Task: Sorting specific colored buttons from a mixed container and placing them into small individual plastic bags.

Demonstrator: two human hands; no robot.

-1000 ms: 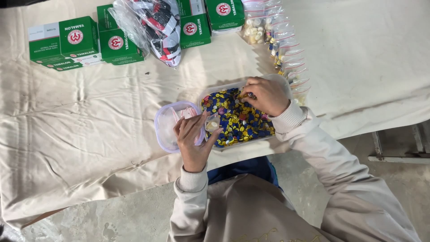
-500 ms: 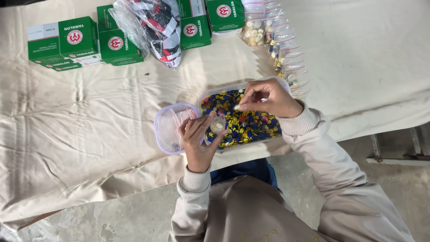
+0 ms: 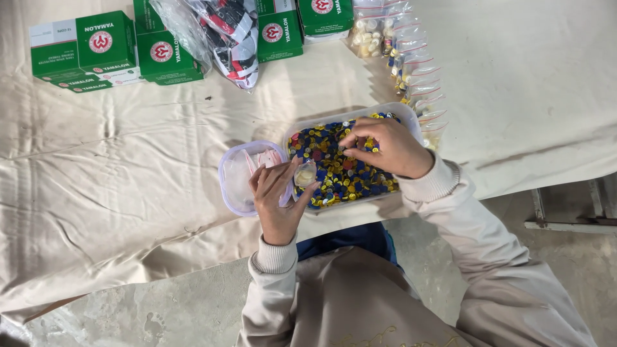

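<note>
Head view: cloth-covered surface (image 3: 128, 186), person seated at its near edge. Green boxes (image 3: 96, 48) along the far edge, a clear bag of dark red-and-white items (image 3: 225, 35) among them, and a string of small zip bags (image 3: 411, 71) with pale pieces running down to the right. None of this blocks the hands.

Clear rectangular tray (image 3: 411, 119) full of mixed blue, yellow and red buttons sits mid-frame, long axis left-right, slightly tilted. Round clear lid-like container (image 3: 234, 177) touches its left end, holding pinkish packets.

Left hand (image 3: 277, 199) over the seam between the two, fingers closed on a small clear bag (image 3: 304, 175) of pale buttons, bag mouth pointing up-right toward the tray. Right hand (image 3: 382, 146) inside the tray, fingertips pinched together on the button pile; what it pinches is too small to make out.

Tray's right half is hidden under the right hand. Boxes are cut off at the top edge.
</note>
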